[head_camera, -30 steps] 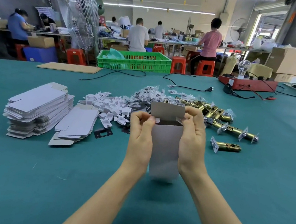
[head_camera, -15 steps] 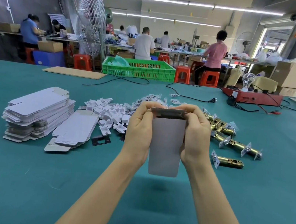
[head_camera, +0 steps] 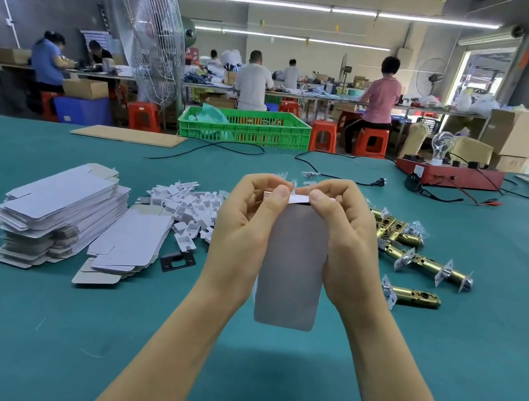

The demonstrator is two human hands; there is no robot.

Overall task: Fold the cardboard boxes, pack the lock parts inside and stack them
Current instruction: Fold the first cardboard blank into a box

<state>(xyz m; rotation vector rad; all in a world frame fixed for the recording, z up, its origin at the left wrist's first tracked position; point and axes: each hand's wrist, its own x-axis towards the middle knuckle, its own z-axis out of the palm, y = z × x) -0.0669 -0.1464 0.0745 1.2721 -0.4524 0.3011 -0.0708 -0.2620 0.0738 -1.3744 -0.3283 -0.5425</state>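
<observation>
I hold a small white cardboard box (head_camera: 291,274) upright above the green table (head_camera: 29,319). My left hand (head_camera: 248,229) grips its left side and my right hand (head_camera: 343,240) grips its right side, both thumbs pressing on the folded top flap. A stack of flat box blanks (head_camera: 61,206) lies at the left, with a smaller pile of flat box blanks (head_camera: 131,241) beside it. Behind my hands is a heap of small white parts (head_camera: 189,205). Several brass latch bolts (head_camera: 420,259) lie at the right. A dark strike plate (head_camera: 177,260) lies near the blanks.
Farther back on the table are a green crate (head_camera: 247,126), a cardboard sheet (head_camera: 128,135), black cables (head_camera: 331,162) and a red tester box with a bulb (head_camera: 447,172). A standing fan (head_camera: 142,42) and several seated people are beyond the table.
The top flap stood open a second ago; it is now folded down under my thumbs. The box has risen slightly in my hands.
</observation>
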